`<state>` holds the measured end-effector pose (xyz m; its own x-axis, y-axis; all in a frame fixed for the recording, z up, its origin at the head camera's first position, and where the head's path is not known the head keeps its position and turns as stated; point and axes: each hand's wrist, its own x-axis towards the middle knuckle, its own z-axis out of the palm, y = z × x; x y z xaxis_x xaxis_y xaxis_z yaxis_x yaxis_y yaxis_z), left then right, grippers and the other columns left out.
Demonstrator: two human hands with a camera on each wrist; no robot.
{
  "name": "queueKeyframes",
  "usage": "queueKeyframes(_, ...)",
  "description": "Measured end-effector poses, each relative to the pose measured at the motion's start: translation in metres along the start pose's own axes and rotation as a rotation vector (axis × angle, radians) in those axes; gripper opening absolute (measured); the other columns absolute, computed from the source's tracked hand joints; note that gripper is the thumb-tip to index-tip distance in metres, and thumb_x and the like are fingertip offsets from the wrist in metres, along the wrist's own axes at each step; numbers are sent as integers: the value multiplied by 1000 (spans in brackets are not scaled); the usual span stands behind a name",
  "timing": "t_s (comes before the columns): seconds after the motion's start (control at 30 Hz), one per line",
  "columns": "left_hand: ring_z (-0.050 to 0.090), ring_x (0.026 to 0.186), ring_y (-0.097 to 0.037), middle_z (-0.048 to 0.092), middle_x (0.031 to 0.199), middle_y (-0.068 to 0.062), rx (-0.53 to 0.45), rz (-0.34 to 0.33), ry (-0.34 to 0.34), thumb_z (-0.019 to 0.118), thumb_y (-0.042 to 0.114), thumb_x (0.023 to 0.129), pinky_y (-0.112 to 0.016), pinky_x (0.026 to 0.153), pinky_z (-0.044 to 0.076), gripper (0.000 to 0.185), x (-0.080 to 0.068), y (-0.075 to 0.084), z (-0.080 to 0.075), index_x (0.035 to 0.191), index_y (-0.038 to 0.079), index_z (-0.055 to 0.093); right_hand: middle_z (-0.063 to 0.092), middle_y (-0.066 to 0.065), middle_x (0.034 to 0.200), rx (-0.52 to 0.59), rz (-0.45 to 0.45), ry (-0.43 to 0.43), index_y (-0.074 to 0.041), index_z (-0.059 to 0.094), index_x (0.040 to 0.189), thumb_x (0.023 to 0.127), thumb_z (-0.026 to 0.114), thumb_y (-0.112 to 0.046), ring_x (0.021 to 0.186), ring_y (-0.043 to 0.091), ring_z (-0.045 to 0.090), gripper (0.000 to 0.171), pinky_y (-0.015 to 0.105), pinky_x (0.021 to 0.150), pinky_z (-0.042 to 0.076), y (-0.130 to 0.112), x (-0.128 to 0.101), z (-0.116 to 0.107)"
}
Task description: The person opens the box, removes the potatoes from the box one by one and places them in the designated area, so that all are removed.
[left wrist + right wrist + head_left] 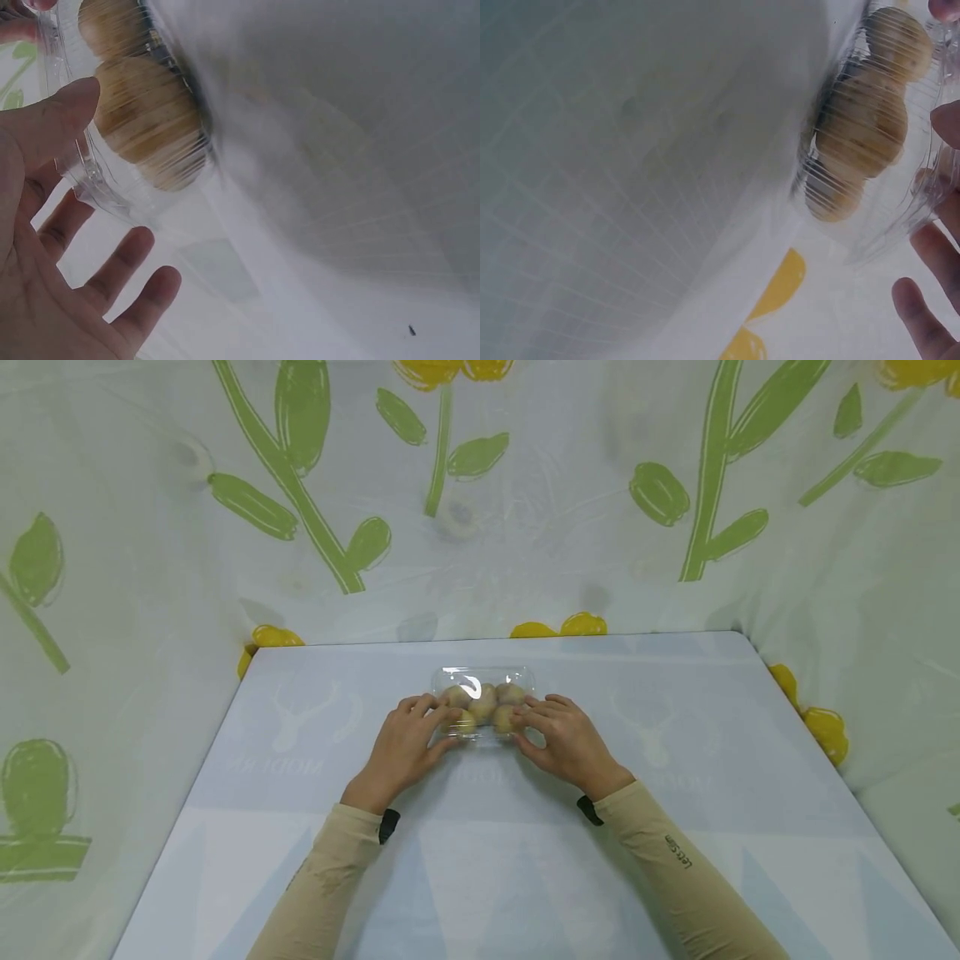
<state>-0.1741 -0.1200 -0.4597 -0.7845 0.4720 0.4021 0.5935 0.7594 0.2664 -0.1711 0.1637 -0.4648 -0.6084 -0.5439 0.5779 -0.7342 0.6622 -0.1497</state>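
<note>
A clear plastic clamshell box [483, 677] with ribbed walls sits towards the far edge of the table. Inside it lie several round, tan-brown potatoes [482, 702], seen through the side wall in both wrist views. My left hand [405, 739] grips the box's left near corner, thumb [75, 101] against the near side of the rim and the outer fingers spread past its end. At the right near corner, my right hand [566, 739] pinches the rim [930, 184] between thumb and forefinger, other fingers extended. Part of the box is hidden behind the hands.
The table [480, 860] has a pale blue and white cover with faint deer-head prints. Behind it and at both sides hangs a white curtain [547, 527] with green leaves and yellow flowers, close to the table's far edge.
</note>
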Motion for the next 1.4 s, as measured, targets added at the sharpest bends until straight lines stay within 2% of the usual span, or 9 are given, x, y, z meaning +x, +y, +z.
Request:
queueKeyframes(0.63,56,121,-37,65,124,-2,-47,-52,-26,77,34,91,-55,91,50,34,-2,0,-1,123,21,74,76,6,112,2,6,-2,-11,79,101,84,82,-17,113,27,69,17,47,102,50,0,2,-1)
queueKeyframes(0.9,56,122,-35,66,124,-1,-35,-40,-21,78,35,89,-55,91,49,36,-2,-1,-2,124,24,74,76,6,111,4,7,-8,-11,78,102,86,82,-16,113,27,69,17,48,102,50,-1,2,-1)
queueKeyframes(1.2,54,125,-34,67,128,0,-20,-47,-53,74,36,93,-55,93,48,33,0,0,-6,124,26,74,76,7,108,7,-2,8,-9,76,102,88,81,-17,113,27,69,17,48,100,51,0,1,-1)
queueKeyframes(1.4,55,125,-33,68,127,1,13,-29,-58,73,37,93,-54,95,48,33,1,0,-8,124,27,74,76,6,110,0,-11,2,-10,76,104,88,81,-18,114,27,69,19,47,101,50,1,1,-1)
